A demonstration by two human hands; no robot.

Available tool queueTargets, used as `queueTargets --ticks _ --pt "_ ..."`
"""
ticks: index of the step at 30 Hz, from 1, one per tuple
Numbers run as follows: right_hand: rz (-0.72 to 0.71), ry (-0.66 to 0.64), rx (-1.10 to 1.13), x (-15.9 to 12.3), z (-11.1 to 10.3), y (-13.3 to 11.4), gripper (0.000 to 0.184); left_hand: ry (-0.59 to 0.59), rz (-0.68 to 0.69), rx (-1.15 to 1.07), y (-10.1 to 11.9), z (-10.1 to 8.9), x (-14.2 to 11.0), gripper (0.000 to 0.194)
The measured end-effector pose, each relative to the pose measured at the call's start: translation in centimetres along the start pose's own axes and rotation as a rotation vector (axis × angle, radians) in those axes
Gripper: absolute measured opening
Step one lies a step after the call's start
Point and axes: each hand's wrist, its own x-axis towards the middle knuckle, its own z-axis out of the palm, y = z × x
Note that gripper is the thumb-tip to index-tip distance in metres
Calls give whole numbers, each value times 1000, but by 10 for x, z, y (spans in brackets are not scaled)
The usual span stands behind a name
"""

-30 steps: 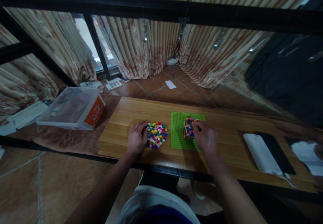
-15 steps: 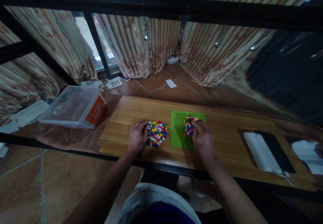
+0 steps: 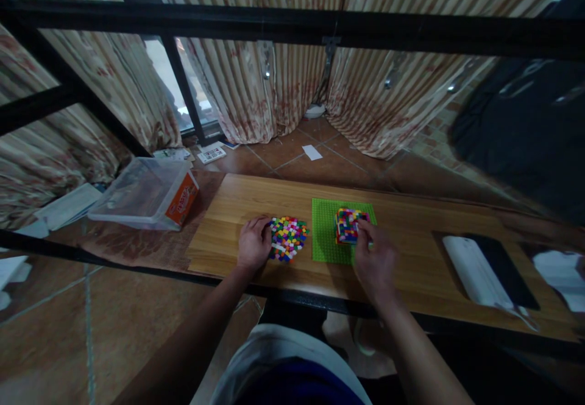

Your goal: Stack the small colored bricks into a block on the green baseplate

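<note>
My left hand (image 3: 255, 242) rests on the wooden tabletop at the left edge of a pile of small multicoloured toy bricks (image 3: 289, 237). Its fingers are loosely curved and apart, touching the pile's border, with no brick seen in them. A block built of many coloured bricks (image 3: 346, 225) stands on a green studded baseplate (image 3: 323, 246). At its right side is my right hand (image 3: 378, 263), thumb and forefinger pinched together against the block's edge. Whatever lies between those fingertips is too small and blurred to make out.
A clear plastic bin (image 3: 137, 192) with an orange label stands left of the board. To the right lie a white pouch-like item (image 3: 478, 271) with a cord and a dark flat object (image 3: 507, 271). A black metal bar (image 3: 292, 24) crosses above, before striped curtains (image 3: 292, 88).
My right hand has shifted slightly right and down, off the top of the brick block to its right side. My left hand stays by the pile. The view has shifted slightly.
</note>
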Motion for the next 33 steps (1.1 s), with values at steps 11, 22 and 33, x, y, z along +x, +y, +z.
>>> queueTargets --ticks 11,22,33 --pt "-144 -388 160 -46 41 -48 25 -14 -5 1 0 1 -1 24" --pt "-137 -478 3 -38 62 -45 19 -17 -13 1 0 1 -1 24" --pt "-48 -362 151 -35 47 -46 18 -15 -14 -8 1 0 -1 23"
